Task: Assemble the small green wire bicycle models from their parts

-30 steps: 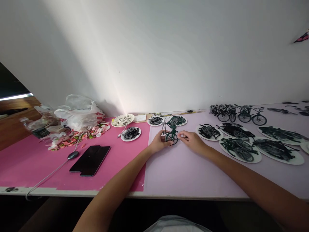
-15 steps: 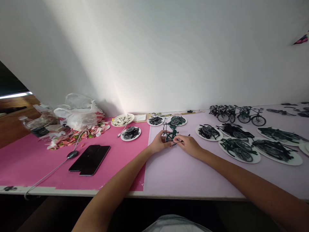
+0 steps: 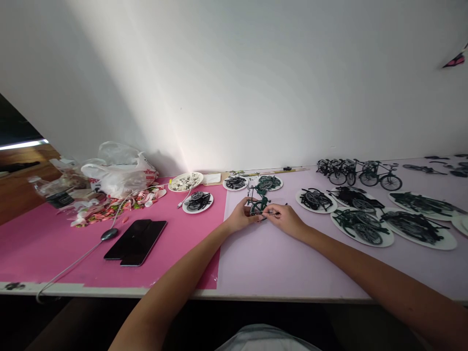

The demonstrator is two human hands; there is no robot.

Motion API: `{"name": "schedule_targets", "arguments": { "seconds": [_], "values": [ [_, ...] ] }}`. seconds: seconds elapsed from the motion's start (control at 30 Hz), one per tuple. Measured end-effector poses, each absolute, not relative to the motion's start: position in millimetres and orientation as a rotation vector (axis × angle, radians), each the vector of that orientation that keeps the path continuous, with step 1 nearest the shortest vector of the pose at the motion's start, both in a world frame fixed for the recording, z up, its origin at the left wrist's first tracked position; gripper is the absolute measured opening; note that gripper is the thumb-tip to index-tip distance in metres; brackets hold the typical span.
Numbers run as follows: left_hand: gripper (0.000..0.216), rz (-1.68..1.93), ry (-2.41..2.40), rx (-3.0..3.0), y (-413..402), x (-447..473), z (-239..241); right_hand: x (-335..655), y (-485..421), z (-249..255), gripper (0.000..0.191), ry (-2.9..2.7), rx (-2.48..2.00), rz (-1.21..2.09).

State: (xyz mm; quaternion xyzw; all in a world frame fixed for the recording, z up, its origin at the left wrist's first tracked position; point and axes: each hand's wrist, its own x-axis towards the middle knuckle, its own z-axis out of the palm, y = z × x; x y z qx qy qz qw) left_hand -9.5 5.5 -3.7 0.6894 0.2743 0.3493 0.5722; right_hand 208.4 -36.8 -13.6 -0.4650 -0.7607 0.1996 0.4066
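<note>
A small green model bicycle point(image 3: 259, 202) stands partly built on the pale lilac mat point(image 3: 278, 258). My left hand point(image 3: 239, 216) is closed on its near wheel and frame from the left. My right hand point(image 3: 284, 217) is pinched on a thin dark tool or part point(image 3: 280, 206) whose tip meets the bicycle from the right. What exactly the right fingers hold is too small to name.
White plates of wheels and frames point(image 3: 363, 225) lie right of my hands, smaller plates point(image 3: 198, 201) behind and left. Finished model bicycles point(image 3: 360, 173) stand at the back right. On the pink mat lie two black phones point(image 3: 136, 235), a cable, plastic bags point(image 3: 119, 174) and scattered pink bits.
My right hand has moved left, closing in on the bicycle until it meets my left hand. The left hand and the bicycle have stayed put.
</note>
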Motion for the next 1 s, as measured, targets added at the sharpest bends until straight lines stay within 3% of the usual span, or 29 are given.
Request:
{"name": "schedule_targets", "arguments": {
  "seconds": [1.0],
  "values": [
    [0.078, 0.824, 0.623, 1.595, 3.9, -9.5, -2.5, 212.7, -37.0, -11.0, 0.017, -2.010, -1.165, 0.370]
  ]
}}
